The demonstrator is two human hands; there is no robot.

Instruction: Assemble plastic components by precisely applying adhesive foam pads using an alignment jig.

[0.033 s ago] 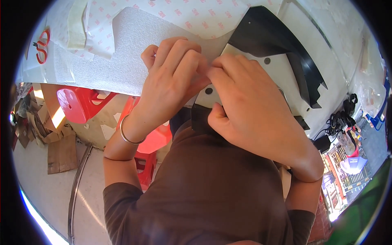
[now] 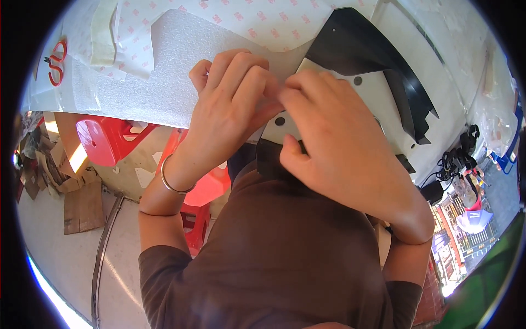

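Observation:
Above the table's near edge my left hand [image 2: 227, 107] and my right hand [image 2: 334, 129] meet, fingers bent and fingertips pinched close together. Whatever is between the fingertips is too small or hidden to make out. A metal bangle [image 2: 174, 183] circles my left wrist. Under my right hand lies a pale, flat piece with dark round spots [image 2: 375, 90], partly covered by the hand. A glossy black curved plastic panel [image 2: 353, 46] rests along its far and right side. Another black edge [image 2: 268, 156] shows below my hands, close to my shirt.
White foam sheet [image 2: 175, 52] covers the table's left part, with red-printed backing paper [image 2: 268, 19] beyond it. Red-handled scissors [image 2: 56, 61] lie far left. Red plastic stools [image 2: 107, 142] stand below the table edge, near cardboard scraps [image 2: 82, 208]. Black cables [image 2: 452, 164] hang at the right.
My right hand has shifted very slightly, its fingers still meeting those of the left. Everything else looks the same.

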